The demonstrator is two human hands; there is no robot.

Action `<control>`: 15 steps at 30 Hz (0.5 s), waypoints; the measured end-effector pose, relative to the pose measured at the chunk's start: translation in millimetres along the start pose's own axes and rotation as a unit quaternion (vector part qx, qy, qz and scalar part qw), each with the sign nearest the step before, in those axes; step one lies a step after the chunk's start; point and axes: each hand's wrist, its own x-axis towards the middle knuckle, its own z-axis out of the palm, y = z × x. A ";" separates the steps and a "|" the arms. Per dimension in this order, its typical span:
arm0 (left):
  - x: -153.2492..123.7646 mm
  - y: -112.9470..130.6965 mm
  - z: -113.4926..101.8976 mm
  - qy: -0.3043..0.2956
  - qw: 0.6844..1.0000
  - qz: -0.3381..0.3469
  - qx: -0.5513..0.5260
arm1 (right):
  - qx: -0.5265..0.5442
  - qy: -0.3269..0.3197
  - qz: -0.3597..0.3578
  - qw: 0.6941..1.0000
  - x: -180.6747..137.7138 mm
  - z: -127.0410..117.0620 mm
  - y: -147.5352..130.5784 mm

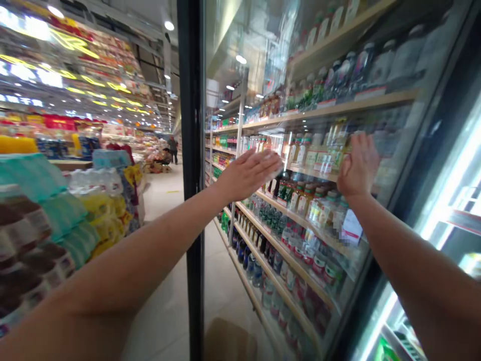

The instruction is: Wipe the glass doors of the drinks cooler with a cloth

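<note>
A glass cooler door (263, 260) with a black frame (191, 150) swings out in front of me. My left hand (250, 173) lies flat on the glass with its fingers stretched out, holding nothing. My right hand (358, 165) presses on the same pane further right, fingers straight and together, empty too. Through the glass I see wooden shelves (300, 220) lined with bottled drinks (296, 193).
Stacked packs of bottled water and drinks (75, 210) stand at the left along a tiled aisle (165, 190). A person (173, 148) is far down the aisle. The lit cooler interior (451, 200) is at the right edge. A cardboard box (229, 341) sits low behind the glass.
</note>
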 end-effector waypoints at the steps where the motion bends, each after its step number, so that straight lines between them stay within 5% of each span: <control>1: -3.0 -6.7 -4.4 0.032 0.998 -0.050 0.014 | -0.001 0.004 0.002 1.000 -0.5 0.0 -0.7; 5: 9.5 -14.3 -5.9 0.135 0.969 -0.198 0.057 | -0.019 0.004 -0.006 1.000 -0.6 -1.6 -2.8; 11: 87.6 32.8 44.1 0.166 0.971 -0.160 -0.056 | 0.065 -0.048 -0.221 0.972 13.1 1.0 -47.7; 15: 122.6 42.4 48.1 0.205 0.946 -0.171 -0.184 | 0.146 -0.003 -0.130 0.981 25.3 16.2 -91.8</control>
